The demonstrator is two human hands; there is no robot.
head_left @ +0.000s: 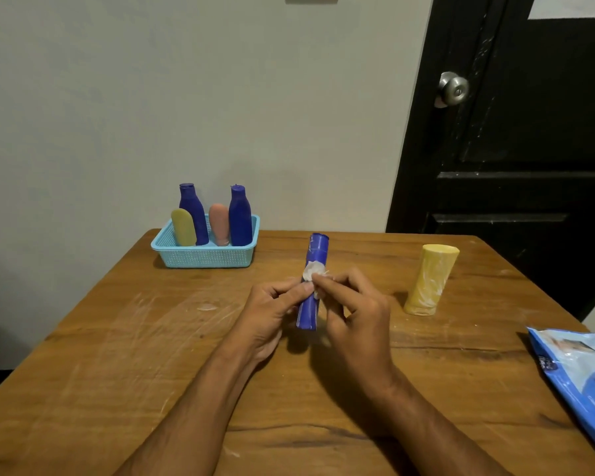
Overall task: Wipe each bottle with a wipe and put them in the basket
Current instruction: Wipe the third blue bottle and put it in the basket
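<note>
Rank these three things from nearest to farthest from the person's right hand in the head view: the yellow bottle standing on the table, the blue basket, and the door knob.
From the right hand:
1. Yellow bottle, standing on the table just to its right.
2. Blue basket, at the table's far left edge by the wall.
3. Door knob, up on the black door, beyond the table.

Six bottles are counted: four in one basket (203,257), namely two blue (191,211) (240,218), one yellow (183,227), one pink (219,223), plus a blue bottle (311,300) and a yellow bottle (428,280) outside it. One wipe (314,271), one wipe pack (577,376), two hands (272,314) (358,321) and one tabletop (117,372) are seen.
</note>
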